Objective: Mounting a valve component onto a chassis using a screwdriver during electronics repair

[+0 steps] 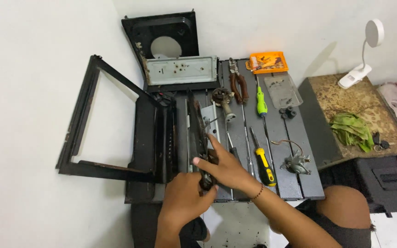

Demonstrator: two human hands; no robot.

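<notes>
1. I see the work table [299,183] mid-frame, with the open stove frame [116,138] at its left edge.
2. Both screwdrivers [265,163] lie right of centre on it.
3. The parts tray [267,62] sits behind them, at the upper edge.
4. The lamp [361,50] stands upper right.

Two bare hands, the left hand [182,200] and the right hand [224,167], meet at lower centre. Two colour-handled screwdrivers lie on the dark slatted table [299,183]: one green-handled screwdriver [262,103] at upper centre and one yellow-and-black-handled screwdriver [263,164] below it. There is one pair of brown-handled pliers [238,85], one orange plastic parts tray [267,62], one clear plastic lid [283,90], one white clip-on lamp [364,50] at upper right, and one crumpled green cloth [351,131].
</notes>
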